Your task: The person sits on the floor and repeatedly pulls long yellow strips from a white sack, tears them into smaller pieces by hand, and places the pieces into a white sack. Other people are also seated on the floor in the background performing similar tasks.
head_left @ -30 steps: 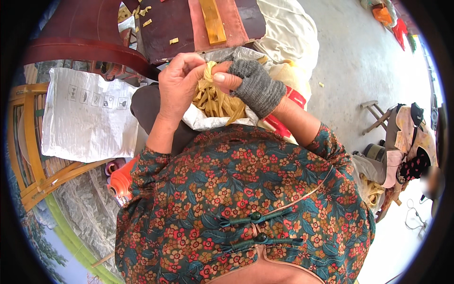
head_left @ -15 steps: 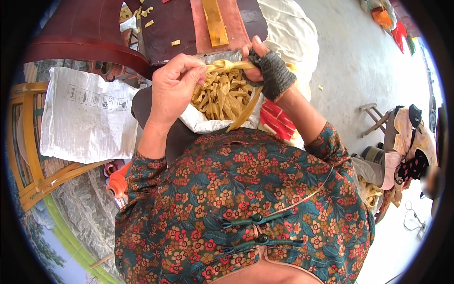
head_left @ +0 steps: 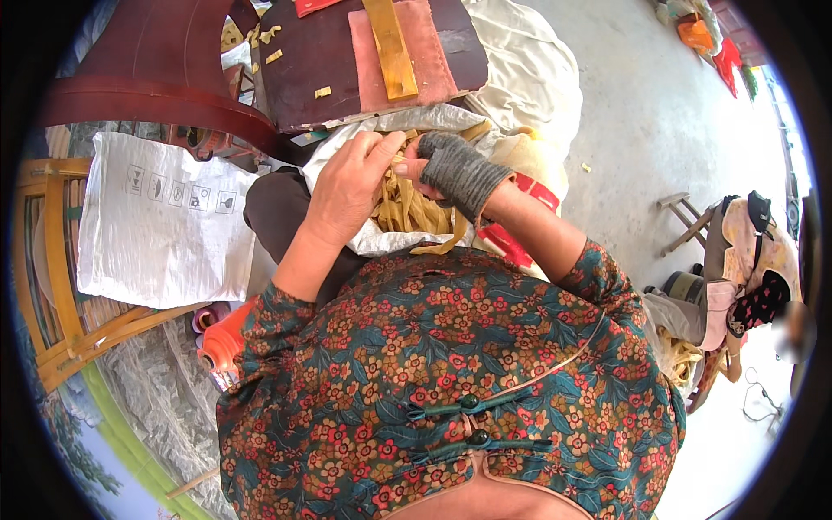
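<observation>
Over a white plastic sack point(head_left: 394, 243) full of loose yellow-tan strips point(head_left: 406, 212), my two hands meet at the fingertips. My left hand point(head_left: 351, 180) is bare, its thumb and fingers pinched together on a yellow-tan strip that they mostly cover. My right hand point(head_left: 446, 169), in a grey knitted fingerless glove, is closed on the same strip beside the left fingertips. Whether a knot lies between the fingers is hidden. One strip end hangs over the sack's near rim, below my right hand.
Beyond the sack is a dark red board point(head_left: 316, 65) bearing a pink cloth point(head_left: 433, 56), a wooden bar point(head_left: 390, 52) and small yellow scraps. A white printed sheet point(head_left: 169, 225) lies to the left near a bamboo frame point(head_left: 56, 260). At right stands a wooden stool point(head_left: 682, 217).
My hands have come together and lowered toward the sack; before, they held the knotted strip stretched between them. The knot is now covered by my fingers.
</observation>
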Demonstrator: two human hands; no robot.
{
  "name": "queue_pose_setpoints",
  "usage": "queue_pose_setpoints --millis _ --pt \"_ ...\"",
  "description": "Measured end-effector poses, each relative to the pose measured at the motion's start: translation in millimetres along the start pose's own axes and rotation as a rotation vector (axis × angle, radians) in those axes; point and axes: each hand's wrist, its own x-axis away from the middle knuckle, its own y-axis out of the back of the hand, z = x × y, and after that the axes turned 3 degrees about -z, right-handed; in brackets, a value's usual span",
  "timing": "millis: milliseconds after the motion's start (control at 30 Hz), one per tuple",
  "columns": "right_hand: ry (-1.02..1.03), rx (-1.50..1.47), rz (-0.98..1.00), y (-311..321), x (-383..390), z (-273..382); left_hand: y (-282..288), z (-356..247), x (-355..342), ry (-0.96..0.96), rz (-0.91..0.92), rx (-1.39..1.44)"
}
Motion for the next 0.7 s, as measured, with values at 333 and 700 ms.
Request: queue_pose_setpoints --millis 333,700 --pt "0.384 0.323 -0.321 -24.0 2.5 23.8 -24.0 78.6 -10.4 -0.227 -0.187 -0.118" --pt "0.252 0.608 -0.550 53.5 -48.3 2.1 -33.8 64.8 -50.7 0.683 -0.024 1.010"
